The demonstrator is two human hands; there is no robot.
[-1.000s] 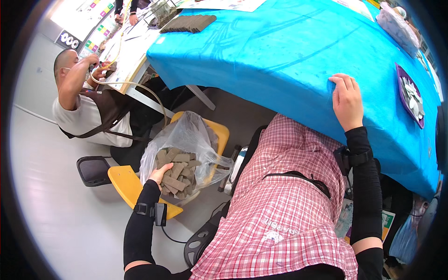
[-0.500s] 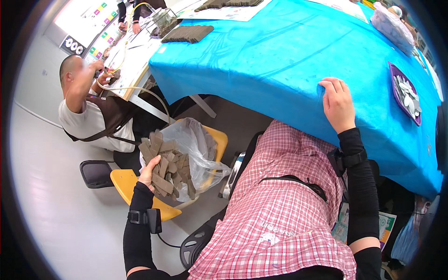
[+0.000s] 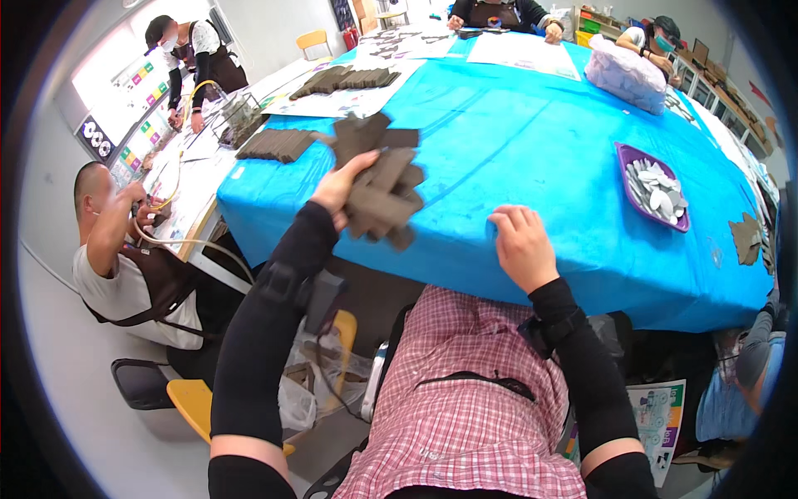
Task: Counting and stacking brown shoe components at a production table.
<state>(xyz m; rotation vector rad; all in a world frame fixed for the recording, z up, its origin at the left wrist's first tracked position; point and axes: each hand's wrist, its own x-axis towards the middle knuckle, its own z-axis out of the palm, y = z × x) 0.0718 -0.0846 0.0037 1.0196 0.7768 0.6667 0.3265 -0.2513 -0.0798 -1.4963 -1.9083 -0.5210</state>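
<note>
Brown strips (image 3: pixel 386 187) sit in a loose, fanned bundle above the near left part of the blue table (image 3: pixel 507 137), blurred enough that I cannot tell whether any of them touch the cloth. The left hand (image 3: pixel 342 190) is clamped on the bundle's left side: one digit lies across the top, while the other fingers are mostly hidden by the strips. Most of the bundle juts out past the hand toward the table's middle, with ends pointing several ways.

At the table's near edge, right of the bundle and well apart from it, the right hand (image 3: pixel 525 249) rests with its fingers bent and close together; I cannot tell whether they pinch the cloth.

On the table's left side, just beyond the bundle, lies a neat row of similar pieces (image 3: pixel 277 145). Farther up that side, a longer row (image 3: pixel 345 81) lies on a white sheet (image 3: pixel 320 105). Toward the table's right side stands a purple tray (image 3: pixel 623 176) holding white pieces (image 3: pixel 661 193), with a puffy plastic bag (image 3: pixel 625 75) beyond it. Near the table's right edge is a small brown cluster (image 3: pixel 746 239).

Below the table's near left edge, a clear bag (image 3: pixel 298 404) rests by a yellow chair (image 3: pixel 193 407). Left of the table sits a co-worker (image 3: pixel 137 291) in a dark apron.
</note>
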